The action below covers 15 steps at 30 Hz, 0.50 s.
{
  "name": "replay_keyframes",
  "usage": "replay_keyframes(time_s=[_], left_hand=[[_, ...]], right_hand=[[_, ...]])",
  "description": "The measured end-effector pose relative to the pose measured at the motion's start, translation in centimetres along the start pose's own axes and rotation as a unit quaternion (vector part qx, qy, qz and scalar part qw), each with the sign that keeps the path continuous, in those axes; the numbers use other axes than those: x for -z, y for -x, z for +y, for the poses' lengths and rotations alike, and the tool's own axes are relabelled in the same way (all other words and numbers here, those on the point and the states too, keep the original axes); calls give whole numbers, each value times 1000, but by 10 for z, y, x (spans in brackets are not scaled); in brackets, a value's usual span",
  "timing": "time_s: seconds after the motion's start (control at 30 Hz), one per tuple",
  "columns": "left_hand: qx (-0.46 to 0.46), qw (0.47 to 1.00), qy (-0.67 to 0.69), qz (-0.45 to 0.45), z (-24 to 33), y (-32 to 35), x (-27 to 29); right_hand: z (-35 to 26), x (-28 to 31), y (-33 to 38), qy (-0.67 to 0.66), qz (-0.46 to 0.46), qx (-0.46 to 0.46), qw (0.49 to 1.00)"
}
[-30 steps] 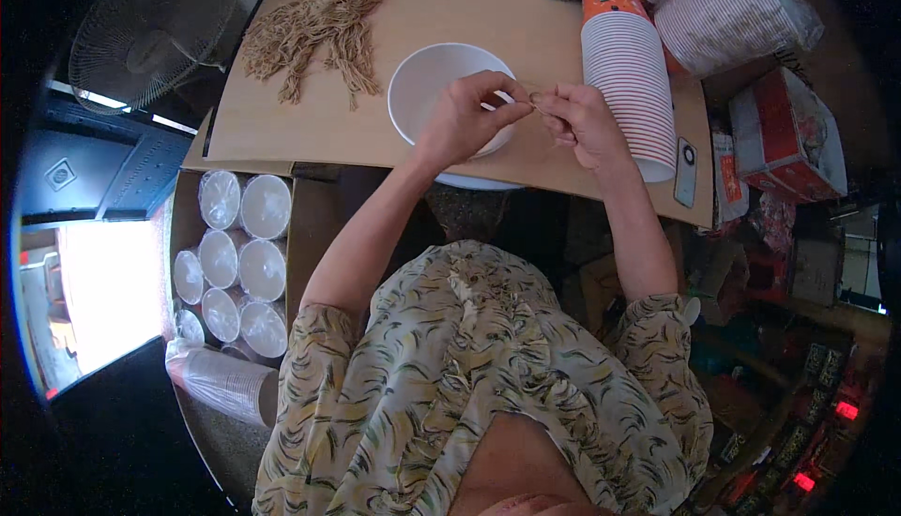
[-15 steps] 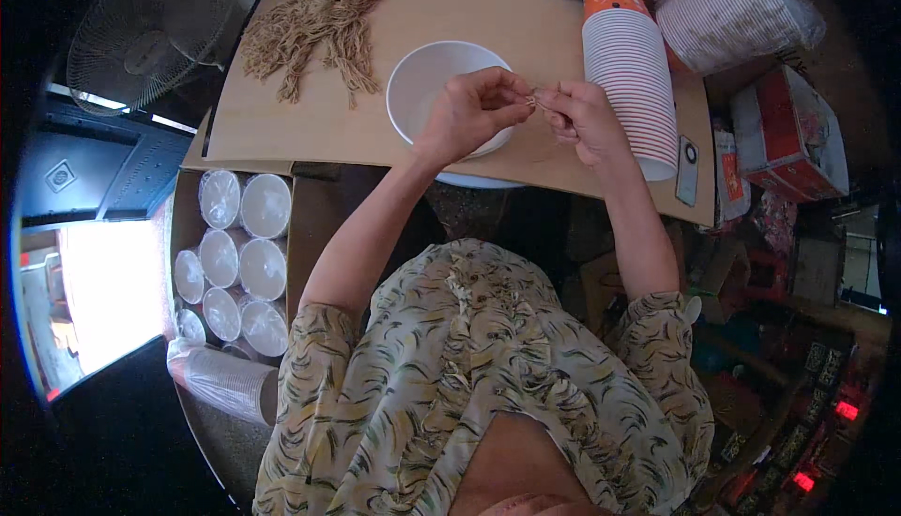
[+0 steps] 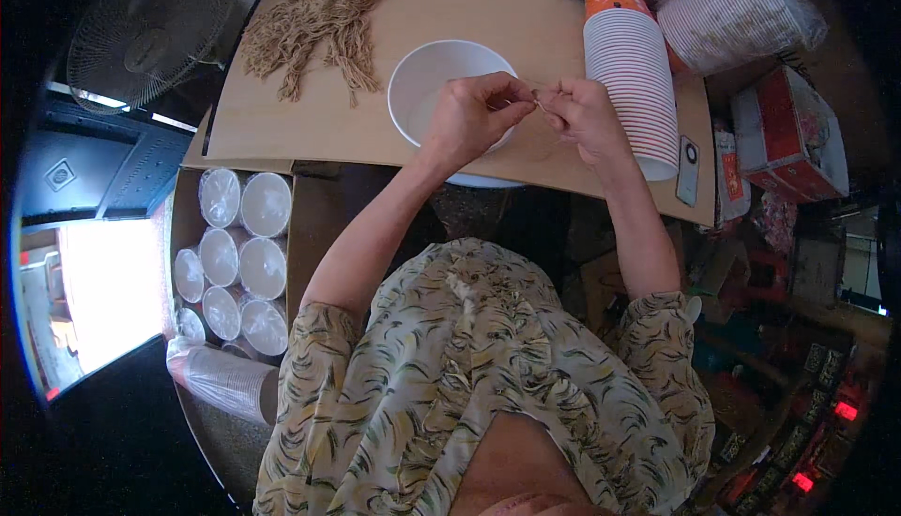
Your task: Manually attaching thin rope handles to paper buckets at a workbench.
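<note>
My left hand [image 3: 467,120] and my right hand [image 3: 586,116] meet fingertip to fingertip above the table, each pinching a short piece of thin tan cord [image 3: 537,101]. Most of the cord is hidden by the fingers. Behind and below my left hand stands a round white paper tub [image 3: 405,94], open at the top; the hand covers part of it. A tangled bundle of similar tan cord [image 3: 314,23] lies at the far left of the table. Close to my right hand, a long nested stack of paper tubs [image 3: 631,84] lies on its side, with an orange printed tub at its far end.
More stacked tubs [image 3: 727,9] in plastic lie at the back right. A phone [image 3: 688,171] rests by the table's right edge. Bagged tub stacks [image 3: 263,267] fill a carton [image 3: 291,206] at the left, below a fan [image 3: 150,33]. A red-and-white box [image 3: 784,131] stands right of the table.
Both hands stay in nearly the same place, with the fingers shifting slightly around the cord. My left fingers have drawn closer together. Everything else on the table is as before.
</note>
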<state>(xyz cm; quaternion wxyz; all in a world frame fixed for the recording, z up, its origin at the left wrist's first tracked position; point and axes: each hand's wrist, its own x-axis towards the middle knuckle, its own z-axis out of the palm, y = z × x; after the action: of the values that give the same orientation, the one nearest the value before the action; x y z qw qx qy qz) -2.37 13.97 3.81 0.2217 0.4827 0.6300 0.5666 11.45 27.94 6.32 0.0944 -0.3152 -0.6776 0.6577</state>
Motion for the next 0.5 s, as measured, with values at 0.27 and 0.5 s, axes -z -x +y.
replay_keyframes(time_s=[0.27, 0.5], left_hand=[[14, 997, 69, -22, -17, -6, 4], [159, 953, 244, -87, -10, -9, 7]], right_hand=[[-7, 5, 1, -72, 6, 25, 997], [-10, 7, 14, 21, 9, 96, 995]])
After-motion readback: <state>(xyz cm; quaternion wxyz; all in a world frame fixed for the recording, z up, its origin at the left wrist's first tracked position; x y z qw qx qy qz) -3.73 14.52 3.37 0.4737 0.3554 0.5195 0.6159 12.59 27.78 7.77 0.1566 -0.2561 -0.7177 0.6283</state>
